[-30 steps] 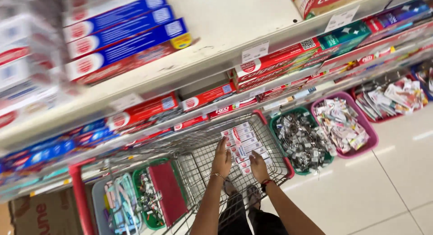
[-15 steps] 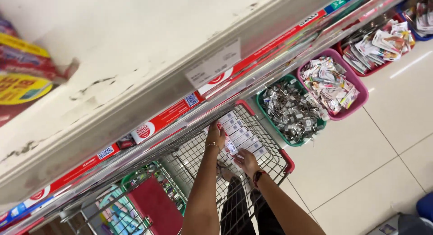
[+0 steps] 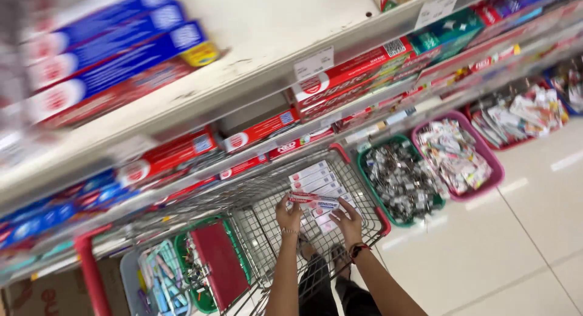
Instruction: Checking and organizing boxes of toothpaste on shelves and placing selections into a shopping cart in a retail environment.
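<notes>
A person's two hands work over a wire shopping cart (image 3: 364, 188) parked against store shelves (image 3: 267, 43). The left hand (image 3: 289, 214) closes its fingers around the end of a slim white-and-red box (image 3: 313, 199), pinching it just above a stack of similar boxes (image 3: 319, 181) lying flat in the cart's basket. The right hand (image 3: 348, 219), a dark band at its wrist, rests with fingers curled on the near edge of that stack; whether it grips a box or only steadies the pile cannot be told from this angle.

The held box sits between the two hands, inside the cart, touching the boxes below it.

Long red cartons (image 3: 352, 70) and blue cartons (image 3: 121, 46) line the shelves above. On the floor (image 3: 522, 243) to the right of the cart, a green basket (image 3: 364, 164) holds small silver packets, and a pink basket (image 3: 495, 164) just beside it holds pale sachets. To the left of the cart stand a green bin (image 3: 181, 261) with a red flat item (image 3: 218, 264) in it, and a pale tub (image 3: 130, 279).
</notes>
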